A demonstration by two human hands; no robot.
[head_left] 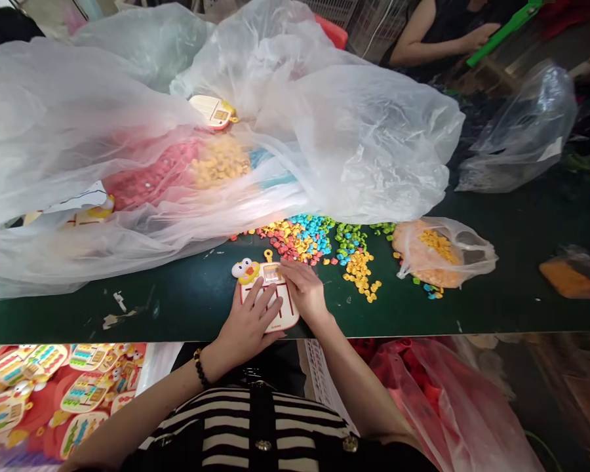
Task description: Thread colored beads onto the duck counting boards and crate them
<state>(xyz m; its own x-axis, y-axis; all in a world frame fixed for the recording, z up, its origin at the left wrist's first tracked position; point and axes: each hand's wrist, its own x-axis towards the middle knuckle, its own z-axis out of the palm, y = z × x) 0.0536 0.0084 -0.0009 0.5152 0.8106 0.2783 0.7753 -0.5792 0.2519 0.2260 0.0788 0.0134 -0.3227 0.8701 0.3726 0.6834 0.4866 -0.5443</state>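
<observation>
A cream duck-faced toy board [286,317] with red slots lies at the table's near edge, its big-eyed yellow head at the upper left and a small yellow loop on top. Across its face rests my left hand [248,324], fingers spread flat, thumb along the lower edge. My right hand [305,294] is closed round the board's upper right side, fingertips near the small printed panel; whether a small piece is under them is hidden. Just beyond lie loose small pieces [299,236] in red, yellow, blue and green, with a yellow cluster [360,269] to the right.
Large clear plastic bags [373,144] cover the back, over red, yellow and blue pieces. A small bag [427,252] of yellow pieces sits right. Another board [211,111] lies among the bags. Finished-looking boards [86,387] fill the lower left. A person's arm [437,46] shows behind.
</observation>
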